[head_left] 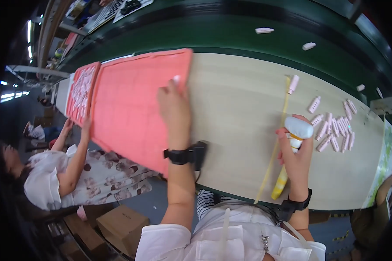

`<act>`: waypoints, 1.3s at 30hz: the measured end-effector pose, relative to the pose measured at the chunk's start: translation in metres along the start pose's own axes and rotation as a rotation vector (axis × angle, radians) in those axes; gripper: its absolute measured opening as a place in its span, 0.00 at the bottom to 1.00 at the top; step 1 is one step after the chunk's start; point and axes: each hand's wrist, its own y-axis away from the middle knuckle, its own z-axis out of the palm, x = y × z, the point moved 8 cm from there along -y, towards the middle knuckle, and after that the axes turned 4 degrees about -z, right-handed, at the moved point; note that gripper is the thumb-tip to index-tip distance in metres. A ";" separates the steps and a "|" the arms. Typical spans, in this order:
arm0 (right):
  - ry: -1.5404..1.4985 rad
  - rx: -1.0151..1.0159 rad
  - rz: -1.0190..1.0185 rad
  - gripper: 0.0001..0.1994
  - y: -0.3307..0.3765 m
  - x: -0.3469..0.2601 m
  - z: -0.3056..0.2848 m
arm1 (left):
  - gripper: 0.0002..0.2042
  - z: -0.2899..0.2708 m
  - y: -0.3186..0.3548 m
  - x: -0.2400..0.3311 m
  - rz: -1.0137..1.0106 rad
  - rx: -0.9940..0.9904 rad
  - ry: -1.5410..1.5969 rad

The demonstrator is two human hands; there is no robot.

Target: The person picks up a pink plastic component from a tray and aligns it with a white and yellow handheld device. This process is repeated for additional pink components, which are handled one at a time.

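Observation:
My left hand (174,106) is over the right end of a large flat pink tray (130,100), its fingers closed in a pinch. A small pale piece (177,79) shows at the fingertips, blurred by motion; its kind cannot be made out. My right hand (297,152) is wrapped round a hand tool (299,127) with a rounded white head and a yellow lower end that points toward me. To the right of that hand lie several small pale-pink tube-shaped pieces (335,126) with dark marks. One more such piece (293,84) rests farther off by a yellow line.
A green conveyor belt (231,35) runs along the far side, with a few pale pieces on it. At the left, a person (52,182) reaches to a second pink tray (93,74) filled with pieces. Another person's arm (387,187) shows at right. Cardboard boxes (123,228) stand below left.

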 end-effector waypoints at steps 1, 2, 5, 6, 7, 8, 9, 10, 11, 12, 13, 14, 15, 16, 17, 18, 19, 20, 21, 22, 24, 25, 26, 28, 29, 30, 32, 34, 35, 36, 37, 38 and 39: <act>0.024 0.009 0.004 0.22 0.001 -0.005 -0.004 | 0.19 -0.002 0.000 0.014 0.009 -0.008 -0.005; 0.052 0.020 0.009 0.22 0.002 -0.006 -0.006 | 0.19 -0.007 -0.002 0.017 -0.001 0.003 -0.023; 0.038 -0.007 0.016 0.21 0.002 -0.002 -0.002 | 0.18 -0.007 -0.009 0.020 -0.066 -0.082 0.010; 0.041 -0.001 0.017 0.21 0.001 -0.002 -0.004 | 0.18 -0.008 -0.010 0.022 -0.061 -0.076 0.015; 0.040 0.008 0.009 0.21 0.000 -0.003 -0.006 | 0.19 -0.010 -0.008 0.022 -0.068 -0.081 -0.009; 0.027 0.000 0.018 0.22 -0.001 -0.004 -0.005 | 0.20 -0.010 -0.007 0.022 -0.071 -0.090 -0.029; 0.015 -0.003 0.027 0.22 -0.002 -0.004 -0.005 | 0.20 -0.008 -0.008 0.024 -0.072 -0.101 -0.046; 0.006 -0.003 0.036 0.23 -0.002 -0.004 -0.007 | 0.20 -0.005 -0.013 0.030 -0.057 -0.105 -0.029; 0.014 0.023 0.029 0.23 -0.002 -0.003 -0.010 | 0.21 -0.011 -0.020 0.046 0.054 0.003 0.009; 0.023 0.009 -0.009 0.22 -0.002 0.000 -0.010 | 0.21 -0.017 -0.025 0.064 0.160 0.112 0.051; 0.035 -0.003 -0.045 0.22 -0.003 0.003 -0.010 | 0.22 -0.015 -0.033 0.090 0.287 0.140 0.153; 0.043 -0.025 -0.080 0.22 -0.002 0.004 -0.010 | 0.22 -0.015 -0.038 0.115 0.414 0.158 0.245; 0.054 -0.007 -0.084 0.22 -0.002 0.006 -0.013 | 0.22 -0.005 -0.053 0.151 0.561 0.095 0.396; 0.055 -0.018 -0.098 0.22 -0.001 0.007 -0.012 | 0.21 0.016 -0.069 0.174 0.580 0.070 0.468; 0.057 -0.032 -0.114 0.22 0.001 0.004 -0.010 | 0.19 0.037 -0.084 0.192 0.597 0.047 0.539; 0.056 -0.055 -0.130 0.22 0.002 0.002 -0.007 | 0.19 0.057 -0.099 0.198 0.582 -0.004 0.473; 0.065 -0.057 -0.136 0.22 0.002 0.002 -0.007 | 0.18 0.074 -0.108 0.204 0.565 -0.058 0.411; 0.082 -0.047 -0.129 0.22 0.001 0.002 -0.009 | 0.18 0.076 -0.113 0.210 0.568 -0.058 0.423; 0.097 -0.044 -0.120 0.21 0.001 0.002 -0.009 | 0.17 0.080 -0.117 0.209 0.558 -0.078 0.373; 0.110 -0.048 -0.109 0.21 0.001 0.003 -0.009 | 0.16 0.083 -0.121 0.203 0.542 -0.098 0.318; 0.108 -0.038 -0.080 0.20 0.000 0.005 -0.011 | 0.15 0.084 -0.106 0.201 0.533 -0.147 0.277; 0.101 -0.027 -0.053 0.19 -0.001 0.007 -0.014 | 0.12 0.074 -0.089 0.197 0.501 -0.148 0.484; 0.096 -0.007 -0.023 0.19 -0.003 0.009 -0.020 | 0.10 0.060 -0.063 0.197 0.475 -0.201 0.633; 0.103 -0.013 0.013 0.18 -0.001 0.009 -0.023 | 0.09 0.024 -0.006 0.184 0.417 -0.305 0.835; 0.089 -0.051 0.018 0.18 0.001 0.004 -0.016 | 0.08 0.001 0.026 0.169 0.380 -0.352 0.873; 0.081 -0.087 0.018 0.17 0.002 0.001 -0.012 | 0.08 -0.009 0.052 0.159 0.349 -0.367 0.891; 0.137 -0.141 0.032 0.17 0.006 -0.002 -0.008 | 0.10 -0.015 0.099 0.144 0.330 -0.418 0.899; 0.220 -0.240 0.032 0.17 0.010 -0.001 0.003 | 0.12 -0.004 0.120 0.138 0.316 -0.471 0.911; 0.228 -0.250 0.040 0.17 0.010 0.003 0.005 | 0.13 -0.005 0.126 0.134 0.366 -0.393 0.881; 0.305 -0.261 0.029 0.17 0.010 0.007 0.005 | 0.14 -0.007 0.131 0.130 0.417 -0.316 0.849; 0.382 -0.271 0.017 0.16 0.009 0.011 0.005 | 0.16 -0.010 0.136 0.126 0.468 -0.238 0.814; 0.463 -0.276 0.004 0.16 0.010 0.011 0.004 | 0.16 -0.007 0.138 0.124 0.457 -0.241 0.822; 0.473 -0.280 0.010 0.16 0.013 0.010 0.006 | 0.16 -0.005 0.138 0.122 0.458 -0.244 0.844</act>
